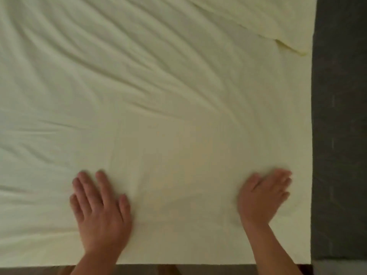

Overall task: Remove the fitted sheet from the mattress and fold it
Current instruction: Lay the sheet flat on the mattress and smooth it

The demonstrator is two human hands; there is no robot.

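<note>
Looking down from the head camera, a dark grey strip point(337, 135) runs along the right side of the bed, flush against the sheet's right edge; what it is cannot be told. A brownish band point(208, 269) shows below the near edge, between the forearms.

The pale yellow fitted sheet point(158, 86) is spread over nearly the whole frame. Long creases fan across its far and left parts, while the patch between the hands lies smoother. Near the far right a folded-over flap point(288, 45) forms a small ridge close to the dark strip.

The left hand point(101, 213) lies palm down on the sheet near the front edge, fingers straight and slightly spread, gripping nothing. The right hand point(262, 197) also rests flat on the cloth, fingers extended and angled toward the right edge, blurred, holding nothing.

The sheet's near edge runs straight just behind both wrists, and its right edge stands just beyond the right fingertips.
</note>
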